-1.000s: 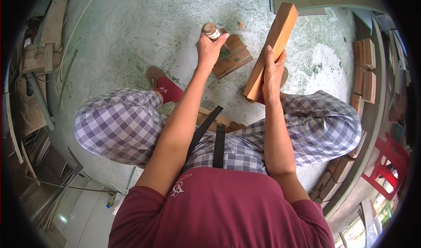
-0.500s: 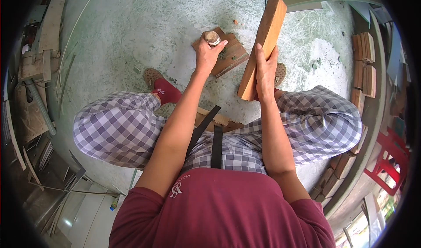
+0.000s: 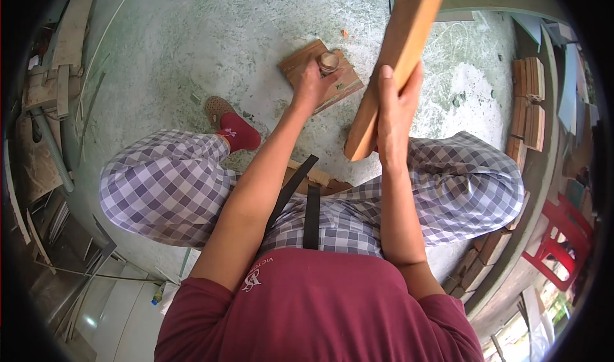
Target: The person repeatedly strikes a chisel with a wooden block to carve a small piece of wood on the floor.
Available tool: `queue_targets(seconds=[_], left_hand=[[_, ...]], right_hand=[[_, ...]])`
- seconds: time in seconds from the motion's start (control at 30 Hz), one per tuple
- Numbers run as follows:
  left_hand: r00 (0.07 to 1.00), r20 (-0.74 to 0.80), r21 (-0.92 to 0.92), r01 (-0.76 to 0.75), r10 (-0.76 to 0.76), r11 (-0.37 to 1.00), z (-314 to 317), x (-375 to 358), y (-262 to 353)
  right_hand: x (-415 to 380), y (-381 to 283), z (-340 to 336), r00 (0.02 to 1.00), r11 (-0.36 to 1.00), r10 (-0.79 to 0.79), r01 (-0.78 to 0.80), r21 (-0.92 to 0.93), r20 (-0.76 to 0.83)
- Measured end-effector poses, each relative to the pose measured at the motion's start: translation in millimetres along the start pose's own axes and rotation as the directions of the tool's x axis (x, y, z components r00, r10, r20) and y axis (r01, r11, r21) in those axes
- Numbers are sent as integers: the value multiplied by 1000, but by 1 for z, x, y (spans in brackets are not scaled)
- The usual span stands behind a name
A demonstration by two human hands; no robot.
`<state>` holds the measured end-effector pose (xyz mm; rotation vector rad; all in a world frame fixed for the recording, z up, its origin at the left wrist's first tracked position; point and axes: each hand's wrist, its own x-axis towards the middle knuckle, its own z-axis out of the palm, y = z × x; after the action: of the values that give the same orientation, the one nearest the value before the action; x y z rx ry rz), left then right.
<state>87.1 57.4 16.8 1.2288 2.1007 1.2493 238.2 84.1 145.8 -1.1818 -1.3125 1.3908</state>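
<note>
In the head view, my left hand (image 3: 313, 84) is wrapped round an upright, round-topped wooden handle (image 3: 329, 60) with a pale metal band near its top. Its lower end is hidden by my fingers and the steep viewing angle. Beneath it, a flat brown wooden board (image 3: 297, 64) lies on the floor with dark green bits on it. My right hand (image 3: 395, 116) grips a thick, square-edged wooden block (image 3: 400, 45) along its side, thumb on the near face. The block is raised and tilted, its far end running past the top of the view.
A concrete floor (image 3: 192, 42) with scattered chips surrounds the board. Stacked wooden pieces (image 3: 529, 106) line the right wall, near a red plastic chair (image 3: 563, 243). Scrap planks (image 3: 73, 36) lean at the left. My foot (image 3: 240, 132) rests left of the board.
The wooden block in my right hand has risen toward the camera and shifted slightly right. My left hand and the handle have moved a little right and down over the board.
</note>
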Motion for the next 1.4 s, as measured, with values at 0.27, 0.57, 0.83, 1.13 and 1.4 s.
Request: queue_targets(seconds=[0.27, 0.57, 0.83, 1.13, 1.4], left_hand=[[983, -29, 74, -181, 184, 981, 10, -1, -5], [988, -51, 11, -147, 147, 989, 8, -1, 7], [994, 23, 99, -105, 103, 990, 13, 1, 1], [988, 63, 4, -139, 138, 990, 21, 6, 7], [996, 54, 25, -72, 71, 997, 16, 0, 18]], right_hand=[[-22, 16, 10, 990, 938, 60, -12, -346, 130], [-22, -27, 1, 971, 952, -230, 238, -194, 65], [-24, 15, 5, 992, 920, 15, 37, -391, 129], [-21, 27, 6, 994, 876, 48, 8, -483, 102], [-24, 39, -6, 976, 936, -183, 137, -324, -119]])
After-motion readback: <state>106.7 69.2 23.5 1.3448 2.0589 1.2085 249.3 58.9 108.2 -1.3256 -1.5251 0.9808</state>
